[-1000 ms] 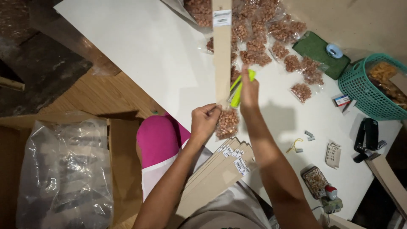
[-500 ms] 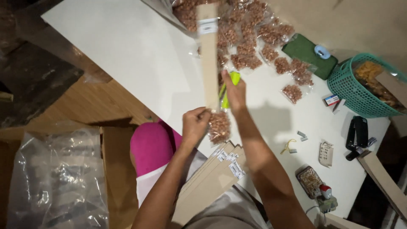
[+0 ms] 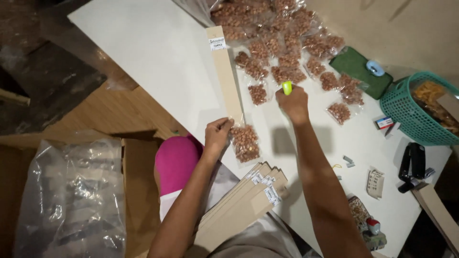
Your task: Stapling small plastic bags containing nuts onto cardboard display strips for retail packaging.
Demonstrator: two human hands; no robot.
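hands at a white table with nut packets

the left hand (image 3: 217,136) pinches the near end of a long tan cardboard strip (image 3: 225,71) where a small clear bag of brown nuts (image 3: 245,142) hangs from it. the right hand (image 3: 294,102), fingers curled shut, grips a bright green stapler (image 3: 287,87) beside scattered clear nut packets (image 3: 287,62) on the white tabletop (image 3: 158,57).

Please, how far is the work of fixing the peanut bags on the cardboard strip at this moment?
Done: one small bag of peanuts hangs at the near end of the long cardboard strip. In hand: the left hand pinches that end, and the right hand grips a yellow-green tool. Left: the strip beyond is bare, many loose bags wait on the table, and a stack of strips lies near.
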